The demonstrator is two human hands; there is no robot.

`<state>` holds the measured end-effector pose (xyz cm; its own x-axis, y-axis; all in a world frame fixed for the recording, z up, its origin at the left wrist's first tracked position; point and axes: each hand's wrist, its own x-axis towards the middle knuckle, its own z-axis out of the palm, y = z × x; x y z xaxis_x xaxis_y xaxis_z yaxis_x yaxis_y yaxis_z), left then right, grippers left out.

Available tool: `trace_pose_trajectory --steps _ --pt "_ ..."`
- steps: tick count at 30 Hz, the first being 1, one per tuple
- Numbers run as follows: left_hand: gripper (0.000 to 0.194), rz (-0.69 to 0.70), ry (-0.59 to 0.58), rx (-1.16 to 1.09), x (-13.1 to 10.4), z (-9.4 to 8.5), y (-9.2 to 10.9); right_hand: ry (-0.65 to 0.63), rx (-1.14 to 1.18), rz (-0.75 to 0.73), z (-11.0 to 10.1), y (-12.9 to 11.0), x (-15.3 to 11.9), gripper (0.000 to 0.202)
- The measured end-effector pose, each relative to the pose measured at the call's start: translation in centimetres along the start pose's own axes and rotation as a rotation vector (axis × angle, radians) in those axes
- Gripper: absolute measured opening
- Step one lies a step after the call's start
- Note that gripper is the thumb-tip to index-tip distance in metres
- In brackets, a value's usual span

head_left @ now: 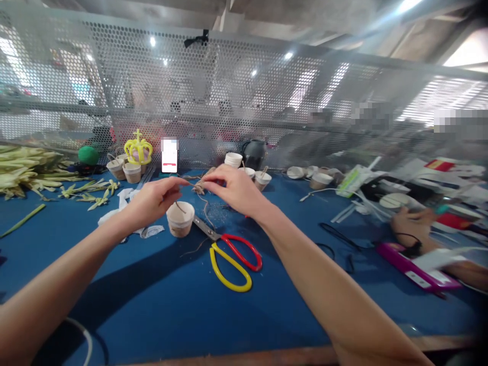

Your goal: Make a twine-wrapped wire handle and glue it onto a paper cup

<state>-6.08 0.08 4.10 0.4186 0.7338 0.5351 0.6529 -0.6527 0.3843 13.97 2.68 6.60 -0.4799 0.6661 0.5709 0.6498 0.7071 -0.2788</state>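
Above the table, my left hand (pixel 158 198) is closed in a pinch, and a short end of brown twine (pixel 180 207) hangs below its fingers. My right hand (pixel 234 188) pinches at a small tangle of the same twine (pixel 199 187), a little to the right of the left fingertips. A loose strand trails down from there to the table. Just under my left hand stands a small white paper cup (pixel 180 219). Large scissors (pixel 227 254) with one red and one yellow handle lie beside the cup, their blades partly behind it.
A lit phone (pixel 169 155) stands against the perforated metal screen (pixel 244 101). Several small cups, a yellow crown-shaped piece (pixel 138 149) and pale green leaves (pixel 26 170) line the back. At right, another person's hand (pixel 412 223) rests near a purple power strip (pixel 417 267) and cables.
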Motion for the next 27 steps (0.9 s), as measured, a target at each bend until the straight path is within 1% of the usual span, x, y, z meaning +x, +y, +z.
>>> trace_pose_trajectory --steps 1,3,6,10,14,16,22,27 --pt "0.027 0.024 0.005 0.029 0.1 0.0 -0.1 -0.043 -0.014 -0.032 0.3 -0.6 0.6 0.014" --pt "0.027 0.062 0.020 0.072 0.2 -0.1 -0.3 -0.124 -0.036 -0.049 1.1 -1.2 1.6 0.014" --pt "0.027 0.077 0.043 0.101 0.3 -0.2 -1.0 -0.181 -0.049 -0.031 2.1 -1.4 2.3 0.011" --pt "0.022 0.072 0.080 0.138 0.4 -0.1 -1.9 -0.157 0.000 0.037 3.1 -1.1 2.1 0.009" --pt "0.016 0.087 0.076 0.152 0.5 0.3 -2.5 -0.170 0.115 0.097 3.9 -0.7 1.4 0.010" --pt "0.015 0.090 0.077 0.148 0.5 0.5 -2.7 -0.161 0.140 0.098 4.4 -0.4 1.1 0.012" --pt "0.014 0.118 0.090 0.156 0.5 0.7 -2.9 -0.045 0.192 0.093 5.9 0.5 0.4 0.012" --pt "0.014 0.131 0.088 0.158 0.4 0.9 -3.0 -0.011 0.187 0.117 6.9 1.0 0.0 0.012"
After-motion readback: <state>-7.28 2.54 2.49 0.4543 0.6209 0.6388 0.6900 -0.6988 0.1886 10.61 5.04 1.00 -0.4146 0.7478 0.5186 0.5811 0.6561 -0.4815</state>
